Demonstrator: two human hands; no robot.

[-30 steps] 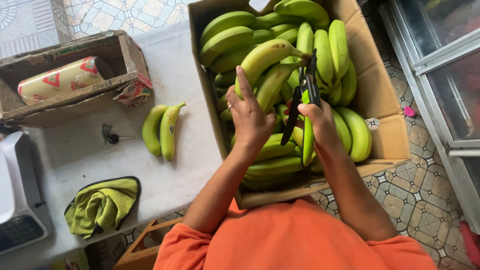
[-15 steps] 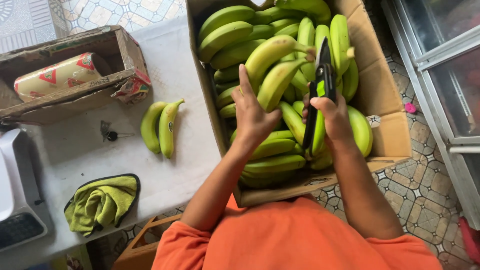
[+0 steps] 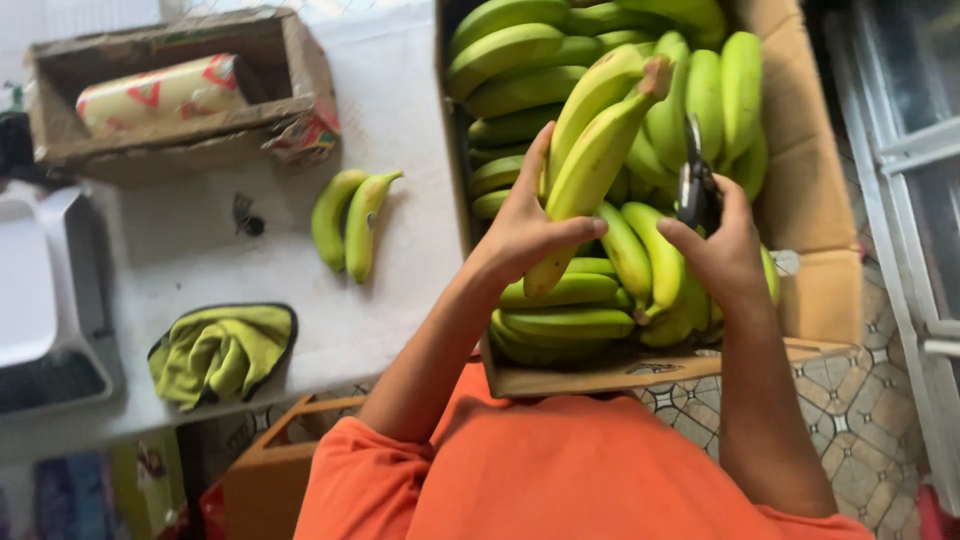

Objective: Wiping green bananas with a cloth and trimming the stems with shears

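while the white desk (image 3: 400, 120) fills the left and middle of the view, a large cardboard box (image 3: 815, 200) sits at its right edge, packed with green bananas (image 3: 520, 45). at the desk's far left corner stands a smaller, worn cardboard tray (image 3: 180, 140) with a paper-wrapped roll (image 3: 160, 92) lying inside it. a pale grey device (image 3: 40, 300) rests at the left edge, only partly in view. near the desk's front edge lies a green cloth (image 3: 220, 350), crumpled on a dark pad. a pair of loose green bananas (image 3: 350, 220) lies side by side on the desk between the tray and the big box, touching each other, and a small dark object (image 3: 245, 215) sits just left of them, too small to identify.

over the big box, the person's left hand (image 3: 525, 230) is wrapped around a banana bunch (image 3: 595, 130), thumb across the front and fingers behind, lifting it tilted above the other fruit at the box's middle. the right hand (image 3: 725, 255) has its fingers closed on a black cutting tool (image 3: 695, 185), held upright just beside the bunch, its tip among the bananas; whether the blades touch a stem cannot be told.
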